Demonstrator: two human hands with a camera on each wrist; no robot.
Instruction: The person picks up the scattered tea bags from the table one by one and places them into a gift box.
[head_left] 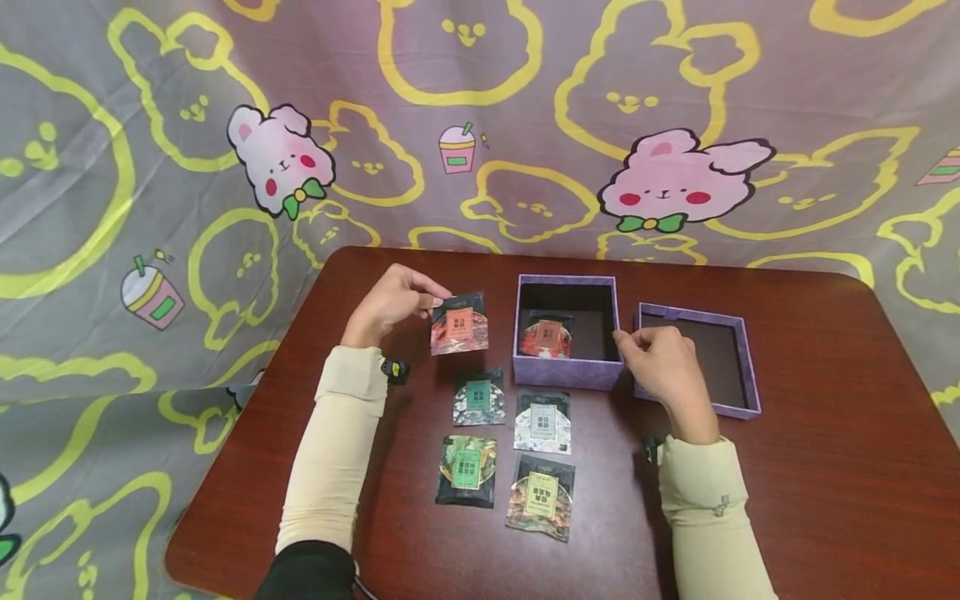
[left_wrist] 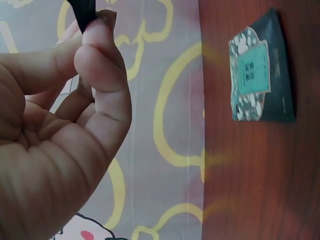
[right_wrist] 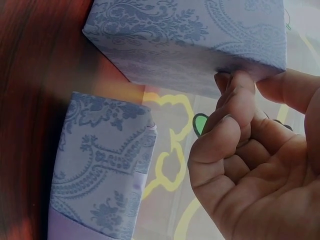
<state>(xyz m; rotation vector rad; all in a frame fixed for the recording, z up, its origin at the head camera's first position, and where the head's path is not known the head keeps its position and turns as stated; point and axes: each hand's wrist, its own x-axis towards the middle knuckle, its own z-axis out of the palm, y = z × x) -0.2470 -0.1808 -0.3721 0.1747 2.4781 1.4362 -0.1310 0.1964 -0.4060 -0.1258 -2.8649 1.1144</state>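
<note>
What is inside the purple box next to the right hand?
One reddish packet lies in the purple box. The near wall hides part of the floor, so anything there cannot be seen.

The left hand point(left_wrist: 55, 145) pinches a dark packet point(left_wrist: 84, 12) between thumb and fingers, while 1 green-labelled sachet point(left_wrist: 261, 70) lies flat on the counter point(left_wrist: 250, 190).

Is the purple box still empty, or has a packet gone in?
Not empty: one orange-labelled packet lies inside the open purple box. Its lid sits inside-up beside it, and four packets remain on the table.
</note>
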